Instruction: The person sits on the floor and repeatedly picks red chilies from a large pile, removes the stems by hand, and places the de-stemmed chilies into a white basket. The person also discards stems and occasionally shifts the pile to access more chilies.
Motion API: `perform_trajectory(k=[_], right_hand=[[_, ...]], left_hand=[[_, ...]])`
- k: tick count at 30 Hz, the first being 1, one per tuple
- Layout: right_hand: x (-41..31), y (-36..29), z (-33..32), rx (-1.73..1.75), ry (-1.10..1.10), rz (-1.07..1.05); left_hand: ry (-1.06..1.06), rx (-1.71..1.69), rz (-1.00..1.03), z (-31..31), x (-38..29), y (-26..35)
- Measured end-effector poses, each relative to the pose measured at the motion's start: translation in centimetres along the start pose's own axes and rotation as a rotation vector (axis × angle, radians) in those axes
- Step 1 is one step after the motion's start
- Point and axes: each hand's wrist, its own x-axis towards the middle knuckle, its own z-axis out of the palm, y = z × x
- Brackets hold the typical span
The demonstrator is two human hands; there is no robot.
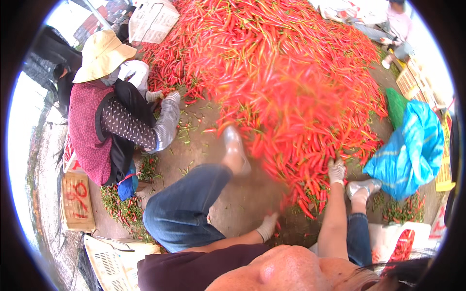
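Observation:
A large heap of red chili peppers [255,65] with green stems spreads over the ground before me; its middle is blurred. My right hand [336,171], in a white knit glove, touches the heap's near edge. Whether its fingers grip a pepper is hidden. Lower and nearer my body, my left hand [268,227] wears a similar glove. A blurred red chili pepper [278,224] shows at its fingertips. The heap's near edge lies between my two feet in pale shoes.
At left a person in a sun hat [103,54] sits with gloved hands by the peppers. A blue plastic sack [409,149] stands at right. Plastic crates [77,203] and a white crate [154,22] surround the heap. Green stem scraps [123,207] litter the ground. Another person [398,25] sits far right.

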Motion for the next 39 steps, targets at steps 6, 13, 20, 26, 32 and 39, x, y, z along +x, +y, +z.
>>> perform_trajectory(k=[6, 13, 20, 26, 32, 39], right_hand=[[-7.2, -4.1, 1.2, -0.047, -0.209, -0.083], [-16.2, -0.5, -6.0, 0.086, 0.067, -0.056], [-30.2, -3.4, 0.3, -0.23, -0.365, -0.4], [-32.1, -11.3, 5.7, -0.434, -0.302, -0.661], [-31.5, -10.7, 4.3, -0.373, -0.496, -0.509], [-34.2, -7.8, -1.6, 0.608, -0.169, -0.22]], left_hand=[[0.101, 0.131, 0.418, -4.6, -0.5, -0.5], [0.29, 0.202, 0.775, -8.7, 1.2, 2.8], [0.699, 0.87, 0.99, -10.2, 2.6, 2.9], [0.408, 0.054, 0.567, -10.8, 1.9, 3.6], [0.376, -0.313, 0.327, -10.1, 2.4, 2.2], [-0.566, 0.27, 0.33, -4.7, -4.6, -0.6]])
